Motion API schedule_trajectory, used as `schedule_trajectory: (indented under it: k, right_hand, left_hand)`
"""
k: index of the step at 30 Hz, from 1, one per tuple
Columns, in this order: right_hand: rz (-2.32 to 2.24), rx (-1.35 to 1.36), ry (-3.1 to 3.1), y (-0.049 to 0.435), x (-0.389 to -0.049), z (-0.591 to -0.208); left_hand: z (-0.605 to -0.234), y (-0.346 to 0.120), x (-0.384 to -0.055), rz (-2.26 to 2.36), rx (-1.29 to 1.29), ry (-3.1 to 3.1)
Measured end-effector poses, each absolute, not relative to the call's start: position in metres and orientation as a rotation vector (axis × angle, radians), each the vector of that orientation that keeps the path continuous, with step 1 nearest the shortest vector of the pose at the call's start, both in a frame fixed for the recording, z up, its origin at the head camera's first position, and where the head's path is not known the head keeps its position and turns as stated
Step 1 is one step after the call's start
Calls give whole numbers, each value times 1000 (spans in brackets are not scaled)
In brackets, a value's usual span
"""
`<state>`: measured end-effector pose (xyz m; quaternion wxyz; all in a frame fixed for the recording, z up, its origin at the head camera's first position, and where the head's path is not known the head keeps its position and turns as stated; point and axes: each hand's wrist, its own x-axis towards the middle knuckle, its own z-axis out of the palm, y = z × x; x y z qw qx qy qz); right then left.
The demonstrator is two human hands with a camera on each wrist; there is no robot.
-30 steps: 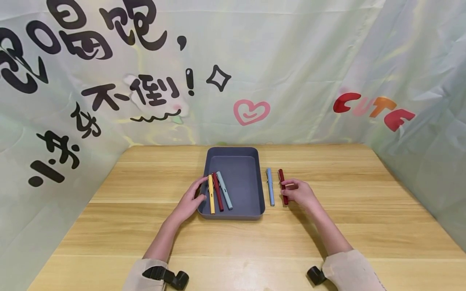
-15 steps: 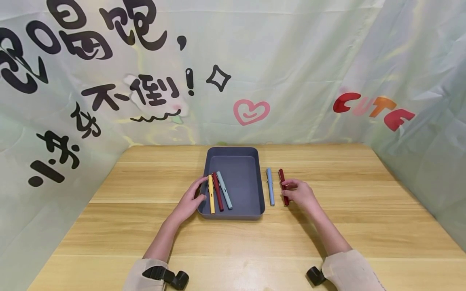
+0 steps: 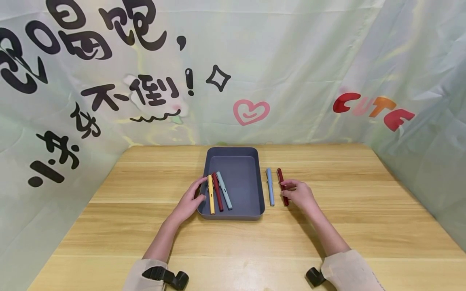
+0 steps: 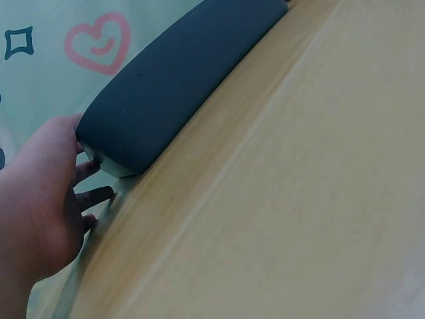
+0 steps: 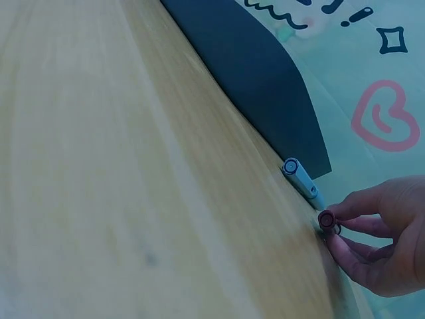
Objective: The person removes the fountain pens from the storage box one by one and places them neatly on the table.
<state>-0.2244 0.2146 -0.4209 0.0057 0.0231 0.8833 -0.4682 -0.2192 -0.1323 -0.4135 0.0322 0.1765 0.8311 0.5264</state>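
In the head view, my left hand (image 3: 189, 201) rests at the left side of a dark grey tray (image 3: 233, 216), thumb and index finger touching its rim. Other fingers of that hand spread loosely beside the tray wall (image 4: 166, 86) in the left wrist view. Inside the tray lie a yellow pen (image 3: 211, 196), a dark red pen (image 3: 218, 193) and a grey-blue pen (image 3: 224, 192). To the right of the tray, my right hand (image 3: 299, 193) pinches another dark red pen (image 3: 280, 176) between thumb and fingers. A light blue pen (image 3: 270, 188) lies between tray and hand.
A wooden table (image 3: 233, 254) carries everything. A printed curtain (image 3: 291, 60) hangs along the back and both sides. Each sleeve bears a black wrist mount, one at the left (image 3: 165, 277) and one at the right (image 3: 315, 277).
The dark red pen in my right hand has shifted and tilted very slightly, its upper end now nearer the light blue pen. My left hand, the tray and the other pens stay put.
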Motion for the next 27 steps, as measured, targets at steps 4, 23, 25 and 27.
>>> schedule_trajectory:
  k: [4,23,25,27]
  right_hand:
    - [-1466,63,2771,215,-224,-422]
    - [-1465,37,2782,216,-225,-423]
    - [-1473,39,2781,215,-225,-423]
    - [-1483,40,2777,215,-225,-423]
  left_hand:
    - [-413,-133,-219,1626,539,2548]
    - [-417,-134,-222,1635,549,2542]
    - [-417,-134,-222,1637,551,2543]
    - [-417,-134,-222,1639,553,2541]
